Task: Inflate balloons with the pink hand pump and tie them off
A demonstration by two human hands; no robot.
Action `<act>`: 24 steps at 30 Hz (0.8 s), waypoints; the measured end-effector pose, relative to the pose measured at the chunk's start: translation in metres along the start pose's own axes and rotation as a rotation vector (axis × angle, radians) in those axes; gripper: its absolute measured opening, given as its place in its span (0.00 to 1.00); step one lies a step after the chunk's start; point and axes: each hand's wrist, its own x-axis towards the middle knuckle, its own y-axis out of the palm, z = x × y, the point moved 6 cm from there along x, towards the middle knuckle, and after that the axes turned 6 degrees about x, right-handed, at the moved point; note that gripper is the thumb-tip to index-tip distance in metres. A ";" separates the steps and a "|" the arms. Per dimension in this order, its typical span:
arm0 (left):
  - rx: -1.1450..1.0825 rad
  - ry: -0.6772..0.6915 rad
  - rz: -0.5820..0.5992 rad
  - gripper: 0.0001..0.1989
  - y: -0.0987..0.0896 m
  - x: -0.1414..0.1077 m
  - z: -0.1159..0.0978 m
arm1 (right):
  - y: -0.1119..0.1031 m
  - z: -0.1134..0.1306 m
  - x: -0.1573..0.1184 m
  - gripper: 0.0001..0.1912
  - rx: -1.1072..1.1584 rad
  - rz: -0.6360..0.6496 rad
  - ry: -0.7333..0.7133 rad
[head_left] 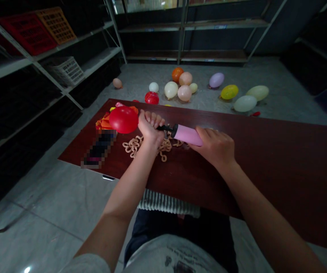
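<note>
A red balloon, partly inflated, sits at my left hand, whose fingers are closed around the balloon's neck and the black nozzle end of a pump. My right hand is wrapped round the pink barrel of the pump, which lies nearly level between both hands. The balloon's neck is hidden by my left fingers. Beneath my left wrist, a heap of tan, curly cord-like pieces lies on the dark red table. Orange and other uninflated balloons are piled behind and left of the red balloon.
A pixelated phone-like object lies at the table's left end. Several inflated balloons, including a yellow one and a purple one, rest on the floor beyond. Metal shelves with crates stand behind and left.
</note>
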 end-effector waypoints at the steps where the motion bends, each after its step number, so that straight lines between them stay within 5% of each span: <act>1: 0.001 0.002 -0.018 0.24 -0.002 0.003 -0.004 | 0.000 -0.001 -0.001 0.21 -0.016 0.008 -0.009; 15: 0.079 0.121 -0.034 0.25 -0.017 0.020 -0.054 | 0.002 -0.053 -0.015 0.24 -0.077 0.063 0.024; 24: 0.164 0.248 0.061 0.28 -0.008 0.013 -0.058 | 0.010 -0.049 -0.019 0.25 0.098 0.183 0.152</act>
